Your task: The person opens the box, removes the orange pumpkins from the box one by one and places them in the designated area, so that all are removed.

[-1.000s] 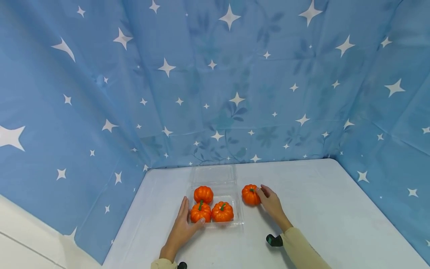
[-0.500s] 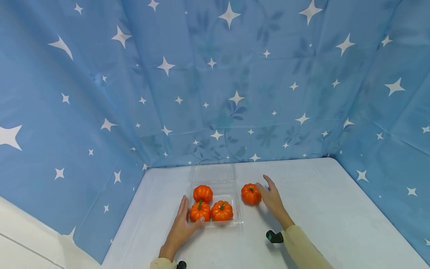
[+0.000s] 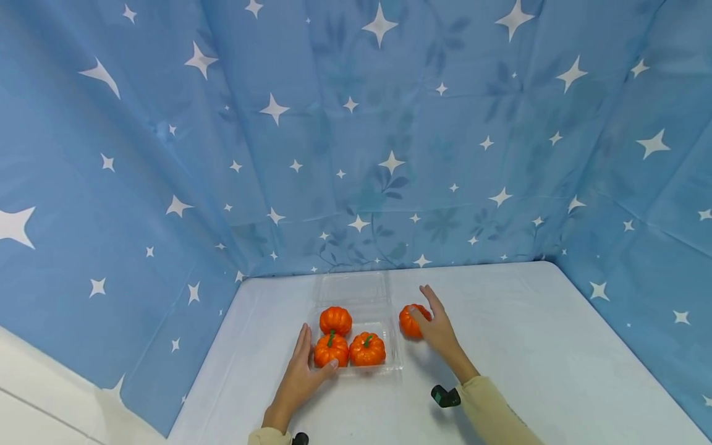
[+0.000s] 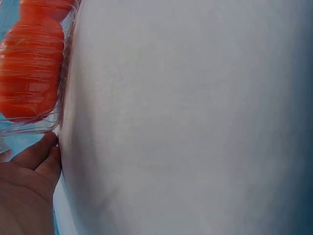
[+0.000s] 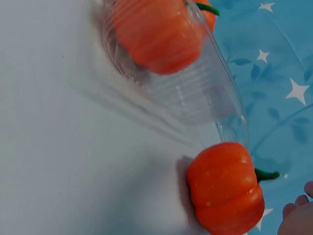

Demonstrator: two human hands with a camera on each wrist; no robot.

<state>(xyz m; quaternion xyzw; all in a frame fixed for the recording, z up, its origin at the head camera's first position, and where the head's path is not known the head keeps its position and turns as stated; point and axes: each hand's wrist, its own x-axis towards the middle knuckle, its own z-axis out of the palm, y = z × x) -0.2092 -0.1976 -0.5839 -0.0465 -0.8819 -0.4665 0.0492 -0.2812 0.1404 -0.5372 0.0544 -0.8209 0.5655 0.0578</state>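
A clear plastic box [image 3: 378, 327] with its lid [image 3: 351, 287] folded back holds three small orange toy pumpkins, one at the back left [image 3: 335, 321] and two in front. My left hand [image 3: 296, 384] lies along the box's left side with straight fingers, its thumb by the front corner. In the left wrist view, that hand's fingertips [image 4: 49, 139] meet the box edge. Just right of the box sits a loose pumpkin [image 3: 408, 324] with a green stem. Above its right side, my right hand [image 3: 440, 330] spreads its fingers. The right wrist view shows the pumpkin [image 5: 225, 188] apart from the visible fingers.
A white table [image 3: 500, 321] bears everything. Blue curtain [image 3: 473, 123] with white stars hangs behind it and along both sides. Dark devices [image 3: 445, 396] are strapped at the wrists.
My right hand lifts its fingers off the loose pumpkin, spreads them, then shifts left above it. The pumpkin stays in about the same place. My left hand and the box have not moved.
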